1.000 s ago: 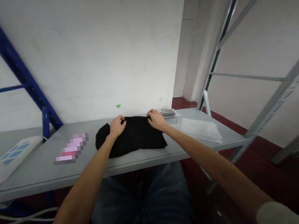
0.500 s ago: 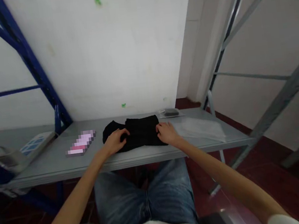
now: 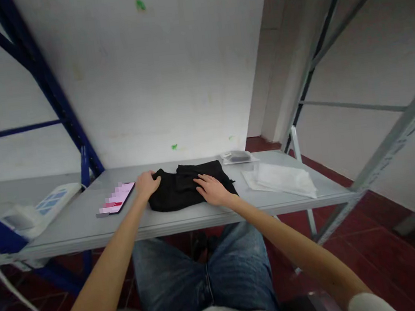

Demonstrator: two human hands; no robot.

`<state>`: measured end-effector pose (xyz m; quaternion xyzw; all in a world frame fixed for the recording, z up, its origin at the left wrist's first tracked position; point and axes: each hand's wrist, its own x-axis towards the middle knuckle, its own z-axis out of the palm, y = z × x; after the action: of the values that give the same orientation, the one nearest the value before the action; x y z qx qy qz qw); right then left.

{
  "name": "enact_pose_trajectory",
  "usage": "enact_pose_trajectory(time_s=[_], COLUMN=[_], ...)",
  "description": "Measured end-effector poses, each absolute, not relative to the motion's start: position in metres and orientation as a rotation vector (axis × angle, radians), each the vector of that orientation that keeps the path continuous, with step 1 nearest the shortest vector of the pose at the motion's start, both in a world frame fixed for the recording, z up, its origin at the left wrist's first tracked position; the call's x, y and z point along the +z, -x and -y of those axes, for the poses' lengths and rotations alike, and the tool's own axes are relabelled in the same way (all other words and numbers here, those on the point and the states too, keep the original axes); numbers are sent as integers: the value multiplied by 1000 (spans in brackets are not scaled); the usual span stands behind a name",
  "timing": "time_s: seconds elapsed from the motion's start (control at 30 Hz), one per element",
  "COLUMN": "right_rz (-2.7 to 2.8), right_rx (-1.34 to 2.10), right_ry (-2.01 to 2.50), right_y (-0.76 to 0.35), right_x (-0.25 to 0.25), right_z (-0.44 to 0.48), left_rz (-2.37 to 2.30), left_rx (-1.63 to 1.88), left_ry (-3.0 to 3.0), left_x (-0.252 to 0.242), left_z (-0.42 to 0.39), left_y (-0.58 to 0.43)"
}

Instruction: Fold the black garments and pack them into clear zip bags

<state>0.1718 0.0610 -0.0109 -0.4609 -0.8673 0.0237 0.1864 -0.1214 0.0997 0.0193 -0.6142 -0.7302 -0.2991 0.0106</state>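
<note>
A black folded cloth garment (image 3: 174, 196) lies on the grey shelf top in front of me, its right part doubled over in layers. My left hand (image 3: 148, 185) is at the garment's upper left edge, its thumb and fingers closed on the fabric. Flat on the folded layers rests my right hand (image 3: 212, 189), fingers stretched out and slightly apart, pressing on the cloth. Part of the garment is hidden beneath that hand.
Left of the garment lies a phone (image 3: 119, 198) with a lit screen. Farther left are a white power strip (image 3: 56, 202) and its cable. To the right are thin white plastic bags (image 3: 282, 179) and a clear packet (image 3: 238, 156) with something dark inside. Blue metal posts (image 3: 59, 103) frame the left side.
My left hand has moved from on top of the garment to its far left edge. The right hand has slid leftward from the right edge onto the layers, and its fingers have straightened.
</note>
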Motion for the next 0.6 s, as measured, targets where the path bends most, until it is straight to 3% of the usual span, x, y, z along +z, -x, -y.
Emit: enact_pose_trajectory(time_s=[0.3, 0.6], right_rz=[2401, 2599], right_rx=[59, 265], right_ry=[1140, 1038], right_y=[-207, -280], right_x=[-9, 18], right_z=[-47, -28], left_rz=[1796, 1586], left_rx=[-1195, -670], left_ry=[2287, 2633], left_x=[30, 18], left_z=[-58, -5], left_y=[128, 154])
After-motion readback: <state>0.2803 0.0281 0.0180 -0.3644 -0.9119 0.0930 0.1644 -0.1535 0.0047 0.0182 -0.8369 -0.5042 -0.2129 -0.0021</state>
